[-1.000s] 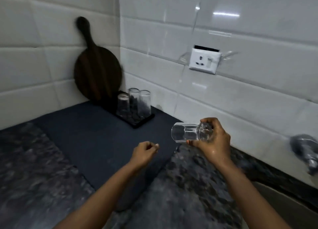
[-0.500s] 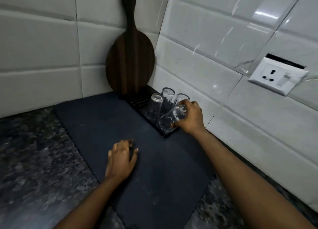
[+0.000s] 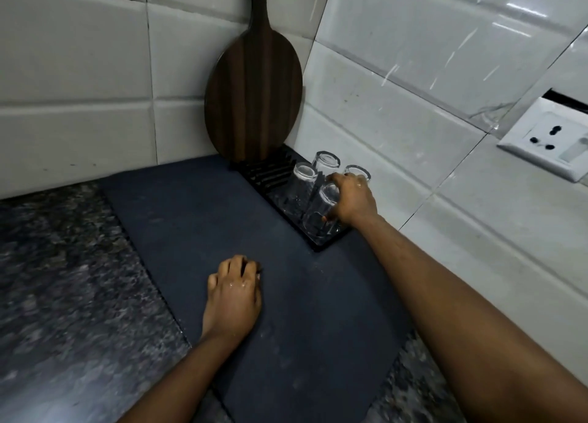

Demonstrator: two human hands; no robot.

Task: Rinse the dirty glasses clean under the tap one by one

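My right hand [image 3: 351, 200] wraps its fingers round a glass [image 3: 319, 212] standing upside down on the black tray [image 3: 331, 242], far right, near three other glasses [image 3: 304, 180]; my left hand [image 3: 234, 295] rests on the dark mat [image 3: 191, 219], fingers bent, holding nothing.

No text, label, brand, number or sign is showing legibly anywhere in this view. The wall socket [image 3: 552, 142], sitting on the tiles to the right of the wooden board [image 3: 254, 94], is showing only plain pin holes and a blank switch, with no lettering. The board, the glasses [image 3: 319, 212] just below and to the right of it, and the dark mat [image 3: 191, 231] below it are carrying no markings either.
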